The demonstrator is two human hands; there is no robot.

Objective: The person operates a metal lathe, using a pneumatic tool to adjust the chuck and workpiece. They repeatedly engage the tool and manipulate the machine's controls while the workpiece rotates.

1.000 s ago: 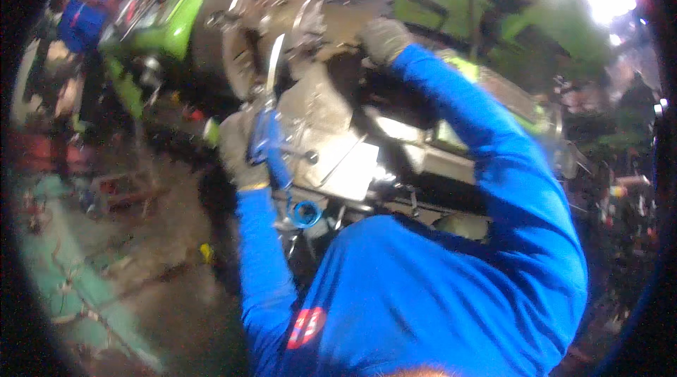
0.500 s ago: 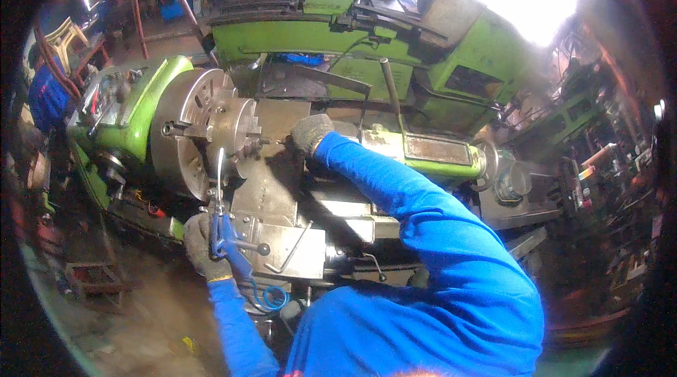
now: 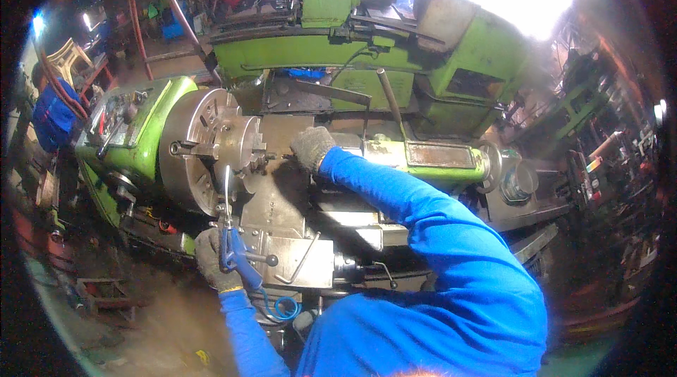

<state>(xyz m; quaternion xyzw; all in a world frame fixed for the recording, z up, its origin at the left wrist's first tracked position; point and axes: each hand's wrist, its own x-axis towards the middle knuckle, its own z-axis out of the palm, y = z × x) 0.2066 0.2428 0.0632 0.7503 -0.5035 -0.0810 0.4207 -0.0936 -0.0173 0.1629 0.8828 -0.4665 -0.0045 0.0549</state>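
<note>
In grey knitted gloves and blue sleeves, I am over a green lathe. My left hand (image 3: 214, 258) is closed around a blue air blow gun (image 3: 235, 253), its thin nozzle pointing up at the chuck. A blue coiled hose (image 3: 284, 308) hangs below the gun. The large round faceplate chuck (image 3: 189, 155) has a smaller jawed chuck (image 3: 238, 144) in front of it. My right hand (image 3: 312, 148) is curled at the near end of the tailstock, facing the small chuck across a gap. What its fingers hold, if anything, is hidden.
A metal tool slide (image 3: 305, 261) with a ball-ended lever (image 3: 271, 260) and crank handle (image 3: 389, 278) lies between my arms. The green tailstock (image 3: 438, 158) has an upright lever (image 3: 390, 100). Another green lathe (image 3: 317, 51) stands behind. A person in blue (image 3: 55, 114) is at far left.
The whole view has shifted, so the lathe sits slightly lower and further right. Both hands keep nearly the same places relative to the machine. More of the person at far left shows.
</note>
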